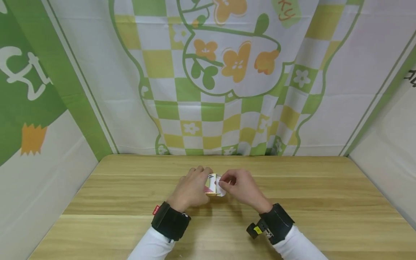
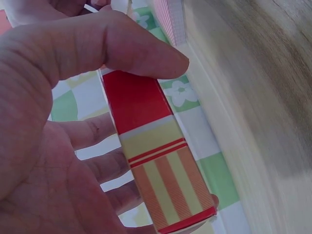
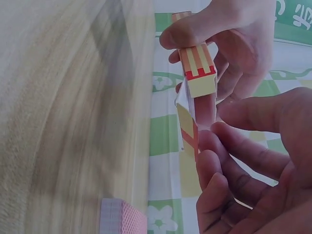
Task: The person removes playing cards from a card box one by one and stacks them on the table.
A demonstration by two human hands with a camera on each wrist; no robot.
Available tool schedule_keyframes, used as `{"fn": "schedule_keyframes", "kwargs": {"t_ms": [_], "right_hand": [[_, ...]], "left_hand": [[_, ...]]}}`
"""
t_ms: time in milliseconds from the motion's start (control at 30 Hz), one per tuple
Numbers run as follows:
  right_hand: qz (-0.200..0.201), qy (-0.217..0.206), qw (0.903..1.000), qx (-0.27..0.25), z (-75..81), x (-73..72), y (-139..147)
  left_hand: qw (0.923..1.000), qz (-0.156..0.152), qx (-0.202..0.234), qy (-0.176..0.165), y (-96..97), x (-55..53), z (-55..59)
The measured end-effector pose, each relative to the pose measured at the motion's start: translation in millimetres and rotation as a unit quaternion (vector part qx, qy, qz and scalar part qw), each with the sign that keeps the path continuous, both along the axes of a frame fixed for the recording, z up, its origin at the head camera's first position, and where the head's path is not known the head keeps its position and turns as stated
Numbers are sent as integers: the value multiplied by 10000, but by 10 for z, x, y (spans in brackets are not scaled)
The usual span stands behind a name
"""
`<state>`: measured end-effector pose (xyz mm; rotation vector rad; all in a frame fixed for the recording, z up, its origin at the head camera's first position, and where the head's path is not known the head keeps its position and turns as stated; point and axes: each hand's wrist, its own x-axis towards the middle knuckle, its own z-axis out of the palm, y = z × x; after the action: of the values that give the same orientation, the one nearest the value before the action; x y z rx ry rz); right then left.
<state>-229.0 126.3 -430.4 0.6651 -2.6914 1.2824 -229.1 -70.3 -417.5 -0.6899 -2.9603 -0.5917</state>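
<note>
A playing card box [image 1: 212, 184], printed with a letter A, is gripped by my left hand [image 1: 193, 187] at its left side. In the left wrist view, the thumb lies across the red and striped narrow side of the box [image 2: 168, 183], with the other fingers behind it. The end flap [image 3: 186, 122] stands folded out from the box's end facing my right hand [image 1: 242, 187]. Thumb and curled fingers of that hand pinch at this flap, their tips close together; the exact contact is partly hidden.
On the wooden table [image 1: 136, 231] a pink-patterned deck of cards [image 3: 127, 217] shows low in the right wrist view. A patterned curtain [image 1: 214, 112] hangs along the table's back edge, with fabric walls [image 1: 74, 166] on both sides.
</note>
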Motion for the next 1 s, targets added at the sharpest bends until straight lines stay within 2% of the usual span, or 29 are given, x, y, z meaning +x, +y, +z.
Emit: {"fn": "schedule_keyframes", "kwargs": {"t_ms": [333, 700, 867, 1000], "right_hand": [[-269, 89, 9995, 146, -23, -1, -39], [-400, -146, 9988, 226, -76, -2, -62], [-427, -156, 9986, 260, -75, 2, -63], [-298, -264, 9989, 238, -62, 8, -51]], "left_hand": [[10000, -33, 25, 6, 8, -2, 5], [9999, -76, 138, -30, 21, 15, 14], [9999, -56, 135, -61, 21, 19, 17], [9999, -33, 102, -50, 16, 22, 16]]}}
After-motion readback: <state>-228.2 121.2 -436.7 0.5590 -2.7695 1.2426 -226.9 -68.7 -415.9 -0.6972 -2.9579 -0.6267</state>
